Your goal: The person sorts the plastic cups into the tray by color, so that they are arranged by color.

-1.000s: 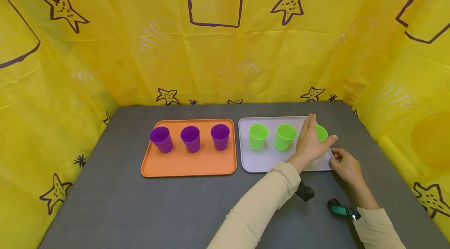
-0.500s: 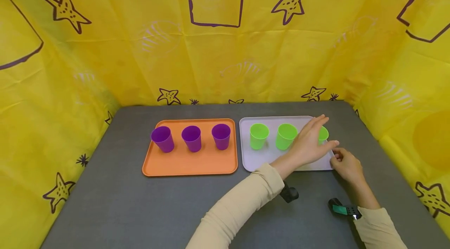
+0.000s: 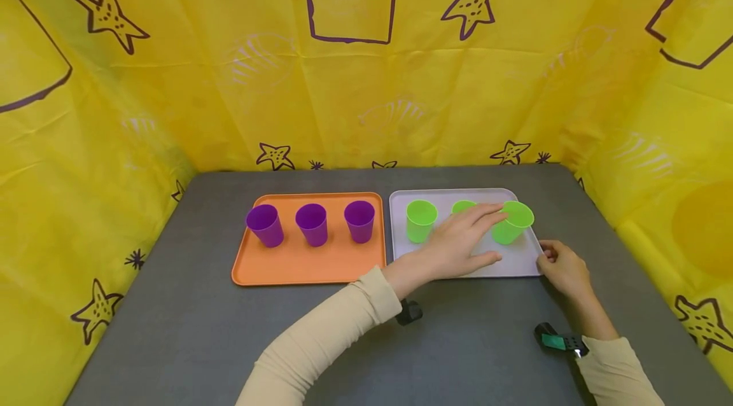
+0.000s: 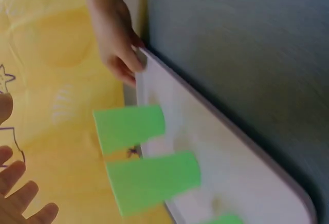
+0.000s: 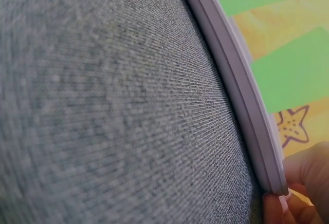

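My left hand (image 3: 449,245) passes over the pale lavender tray (image 3: 518,261), fingers extended and holding nothing. Partly behind it is the middle green cup (image 3: 463,205). The left green cup (image 3: 420,225) and the right green cup (image 3: 512,225) stand upright on the same tray, the latter close to my fingertips. With thumb and fingers, my right hand (image 3: 567,271) pinches the tray's near right corner. The right wrist view shows this grip on the tray rim (image 5: 252,111) up close. In the left wrist view, the spread left fingers (image 4: 20,198) are apart from the cups.
Left of the lavender tray lies an orange tray (image 3: 309,271) with three purple cups (image 3: 312,228) in a row. Both trays lie on a dark grey table (image 3: 189,329). A yellow patterned cloth (image 3: 343,94) surrounds the back and sides.
My left hand has moved left, away from the right green cup, uncovering it and partly covering the middle one. My right hand stays on the tray corner.
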A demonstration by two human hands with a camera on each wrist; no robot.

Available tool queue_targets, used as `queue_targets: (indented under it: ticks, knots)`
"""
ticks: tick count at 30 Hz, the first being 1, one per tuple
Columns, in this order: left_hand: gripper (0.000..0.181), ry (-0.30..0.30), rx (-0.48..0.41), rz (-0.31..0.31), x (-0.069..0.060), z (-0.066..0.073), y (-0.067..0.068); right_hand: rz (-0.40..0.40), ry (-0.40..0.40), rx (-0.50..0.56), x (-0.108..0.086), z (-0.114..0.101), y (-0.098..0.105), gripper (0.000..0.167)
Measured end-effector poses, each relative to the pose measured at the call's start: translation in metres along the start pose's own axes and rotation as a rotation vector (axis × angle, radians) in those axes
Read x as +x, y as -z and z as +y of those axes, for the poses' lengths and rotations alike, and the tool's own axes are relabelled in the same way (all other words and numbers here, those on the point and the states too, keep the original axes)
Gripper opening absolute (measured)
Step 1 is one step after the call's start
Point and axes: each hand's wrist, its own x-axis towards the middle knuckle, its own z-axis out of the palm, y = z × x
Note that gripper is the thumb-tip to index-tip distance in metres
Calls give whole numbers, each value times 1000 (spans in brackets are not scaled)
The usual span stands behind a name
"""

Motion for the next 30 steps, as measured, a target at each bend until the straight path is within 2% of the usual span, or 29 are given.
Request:
queue_targets:
  ticks: [5, 11, 16, 22, 26, 30]
  knots:
    - [66, -26, 35, -9, -28, -19, 16, -3, 20, 9, 0, 1, 1, 33]
    - [64, 34, 65, 9, -67, -46, 45, -55, 62, 10, 2, -2, 9, 36]
    - [64, 125, 80, 36, -102, -68, 67, -92, 126, -5, 1, -9, 18, 35]
    - [64, 251, 87, 49, -141, -94, 92, -77, 188, -16, 5, -15, 28, 35]
    - [66, 314, 109, 67, -165, -108, 108, -81, 226, -17, 8, -20, 36, 37]
    - [68, 382, 151, 75, -187, -118, 119, -74, 279, -25, 10, -25, 44, 41]
